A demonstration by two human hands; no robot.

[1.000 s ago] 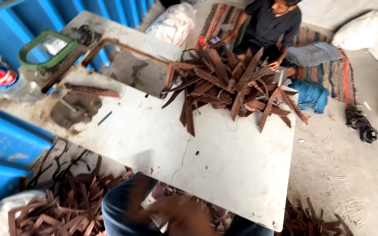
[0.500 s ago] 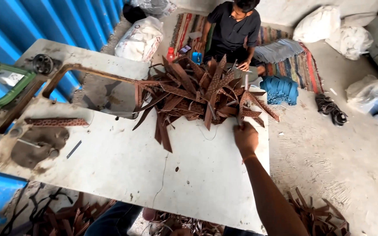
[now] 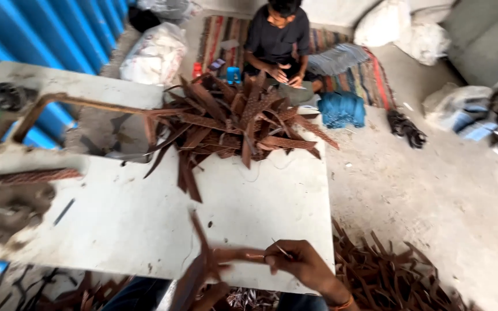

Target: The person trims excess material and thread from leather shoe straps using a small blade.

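Brown leather strips (image 3: 200, 270), long and flat, sit pinched in the left hand (image 3: 214, 288) at the white surface's (image 3: 145, 219) near edge; the right hand (image 3: 301, 265) grips a thin needle (image 3: 282, 250).

Right hand (image 3: 304, 266) fingers pinched, left hand (image 3: 206, 282) curled low, both close together

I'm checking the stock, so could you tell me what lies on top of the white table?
On the table lies a heap of brown strips at its far edge. Whatever is beneath the heap is covered.
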